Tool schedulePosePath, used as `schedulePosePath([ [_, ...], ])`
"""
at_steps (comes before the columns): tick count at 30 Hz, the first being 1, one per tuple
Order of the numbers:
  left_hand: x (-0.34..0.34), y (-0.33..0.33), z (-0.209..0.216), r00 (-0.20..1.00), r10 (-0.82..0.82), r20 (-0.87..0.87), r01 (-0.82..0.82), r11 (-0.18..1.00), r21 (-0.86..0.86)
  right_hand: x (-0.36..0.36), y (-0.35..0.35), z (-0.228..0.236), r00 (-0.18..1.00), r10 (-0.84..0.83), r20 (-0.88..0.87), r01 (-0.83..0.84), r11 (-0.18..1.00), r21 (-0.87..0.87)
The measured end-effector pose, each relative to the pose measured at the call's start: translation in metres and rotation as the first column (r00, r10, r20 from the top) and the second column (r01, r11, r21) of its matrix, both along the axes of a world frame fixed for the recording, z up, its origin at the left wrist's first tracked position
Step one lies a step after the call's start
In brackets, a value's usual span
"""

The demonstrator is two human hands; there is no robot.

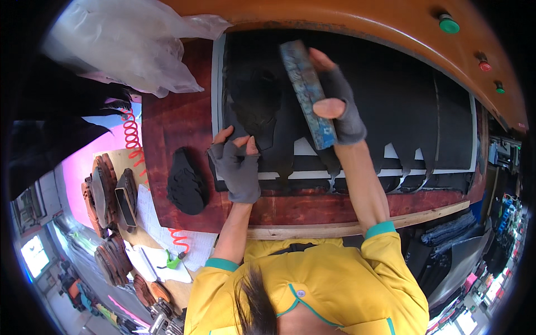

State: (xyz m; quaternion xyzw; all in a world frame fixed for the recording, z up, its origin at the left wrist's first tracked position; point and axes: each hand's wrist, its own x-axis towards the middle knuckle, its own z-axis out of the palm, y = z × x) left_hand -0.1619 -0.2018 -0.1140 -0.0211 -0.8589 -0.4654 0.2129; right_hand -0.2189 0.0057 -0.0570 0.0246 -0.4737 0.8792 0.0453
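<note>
My right hand (341,106), in a grey fingerless glove, grips a long, scuffed blue cutting die (308,92). It is tilted above the black sheet (391,95), with its side wall showing. My left hand (239,167), gloved alike, is over the sheet's near left part. Its thumb and forefinger are closed at the edge of a dark sole-shaped piece (258,109), which barely stands out against the black. To the left of that hand, a stack of black sole-shaped pieces (187,181) lies on the dark red table (173,123).
An orange machine beam (357,19) with green and red buttons spans the far side. Clear plastic (134,44) hangs at the far left. Several brown sole-shaped dies or stacks (103,190), papers (151,223) and a red coiled hose (131,134) are left of the table. A wooden strip (357,221) edges the near side.
</note>
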Motion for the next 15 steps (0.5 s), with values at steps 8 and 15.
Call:
schedulePosePath([
  [8, 0.020, 0.036, 0.017, 0.974, -0.223, -0.045, 0.176, 0.862, -0.476, 0.047, 0.004, -0.005, 0.937, -0.165, -0.307, 0.289, -0.123, 0.949],
  [15, 0.015, 0.068, 0.005, 0.946, -0.325, -0.005, 0.276, 0.813, -0.513, 0.092, -0.014, -0.052, 0.881, -0.300, -0.367, 0.376, -0.030, 0.926],
])
